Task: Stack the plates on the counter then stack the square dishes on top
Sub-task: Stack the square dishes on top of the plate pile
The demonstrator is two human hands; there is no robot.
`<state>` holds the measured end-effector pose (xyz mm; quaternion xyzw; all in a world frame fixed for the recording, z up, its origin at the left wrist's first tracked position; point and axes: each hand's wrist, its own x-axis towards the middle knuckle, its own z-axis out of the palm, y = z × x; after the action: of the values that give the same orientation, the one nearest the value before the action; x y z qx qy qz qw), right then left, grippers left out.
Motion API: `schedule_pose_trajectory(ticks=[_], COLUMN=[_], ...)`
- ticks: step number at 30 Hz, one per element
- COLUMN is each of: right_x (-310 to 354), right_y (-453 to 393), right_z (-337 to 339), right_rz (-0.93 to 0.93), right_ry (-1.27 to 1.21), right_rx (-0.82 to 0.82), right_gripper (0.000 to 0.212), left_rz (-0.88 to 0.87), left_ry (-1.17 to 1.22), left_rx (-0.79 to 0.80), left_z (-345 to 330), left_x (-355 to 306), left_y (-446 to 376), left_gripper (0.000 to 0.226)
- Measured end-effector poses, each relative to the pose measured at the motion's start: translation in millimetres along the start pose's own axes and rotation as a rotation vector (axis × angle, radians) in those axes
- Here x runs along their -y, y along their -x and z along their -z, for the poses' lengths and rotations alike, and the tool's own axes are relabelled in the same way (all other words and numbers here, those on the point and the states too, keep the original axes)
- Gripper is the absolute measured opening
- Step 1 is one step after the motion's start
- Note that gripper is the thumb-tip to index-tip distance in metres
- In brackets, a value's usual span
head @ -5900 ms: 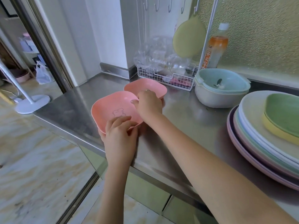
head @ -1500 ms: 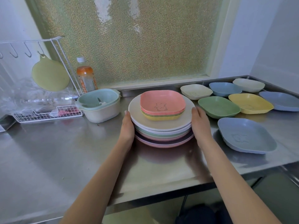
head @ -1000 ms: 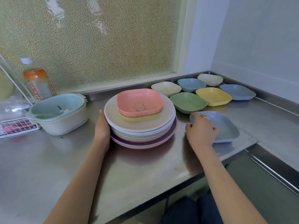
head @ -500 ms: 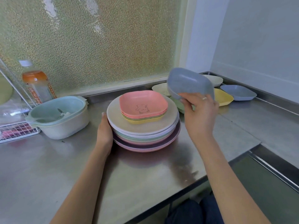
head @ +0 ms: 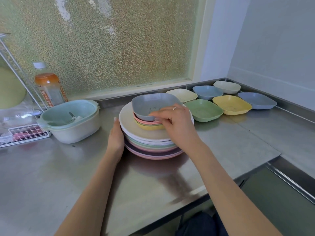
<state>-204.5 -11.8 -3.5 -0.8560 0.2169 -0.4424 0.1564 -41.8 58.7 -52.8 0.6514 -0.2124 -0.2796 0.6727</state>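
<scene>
Plate stack (head: 150, 142): sitting mid-counter (head: 51, 176), nearer the back edge. Square dishes (head: 150, 124): nesting on top. Blue-grey dish (head: 150, 103): tilting on the pile, right hand (head: 175, 125) pinching its near rim. Left hand (head: 116, 135): lying flat, fingers straight, against the stack's left side. Six loose dishes (head: 203, 109): lying toward the back right corner.

You are standing in a home kitchen. Your stainless-steel counter (head: 51, 176) runs into a corner beneath a frosted window (head: 105, 41). Toward the counter's left edge sit a white wire rack (head: 25, 133), a drink bottle (head: 48, 87) and a colander bowl (head: 71, 121); pastel square dishes (head: 203, 109) fill its far right corner, near stacked plates (head: 150, 142).
</scene>
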Motion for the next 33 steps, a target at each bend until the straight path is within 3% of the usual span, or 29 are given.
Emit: schedule_pose_trajectory(ticks=[8, 12, 15, 17, 20, 23, 28, 33], right_x=[4, -21, -67, -101, -133, -147, -141, -105], right_y=[1, -7, -16, -18, -6, 9, 7, -16], right_z=[5, 24, 33, 33, 25, 15, 20, 48], right_rz=[-0.02, -0.098, -0.248, -0.441, -0.658, -0.635, -0.634, -0.371], right_ry=[-0.055, -0.079, 0.19, 0.406, 0.54, 0.555, 0.463, 0.229], right_rx=[0.065, -0.208, -0.312, -0.153, 0.15, 0.149, -0.002, -0.23], right_gripper=[0.016, 0.02, 0.023, 0.028, 0.036, 0.017, 0.019, 0.012], left_rz=[-0.023, -0.046, -0.047, -0.043, -0.052, -0.062, -0.076, -0.085], left_ry=[-0.009, -0.027, -0.036, -0.024, -0.002, -0.007, -0.027, -0.041], left_rx=[0.018, 0.018, -0.004, -0.009, -0.02, -0.034, -0.034, -0.046], left_z=[0, 1, 0, 0, -2, -3, -2, -2], left_x=[-2, 3, 2, 1, -2, -2, -1, 0], left_y=[2, -1, -1, -1, 2, 3, 3, 2], left_gripper=[0.041, 0.047, 0.047, 0.047, 0.045, 0.046, 0.046, 0.044])
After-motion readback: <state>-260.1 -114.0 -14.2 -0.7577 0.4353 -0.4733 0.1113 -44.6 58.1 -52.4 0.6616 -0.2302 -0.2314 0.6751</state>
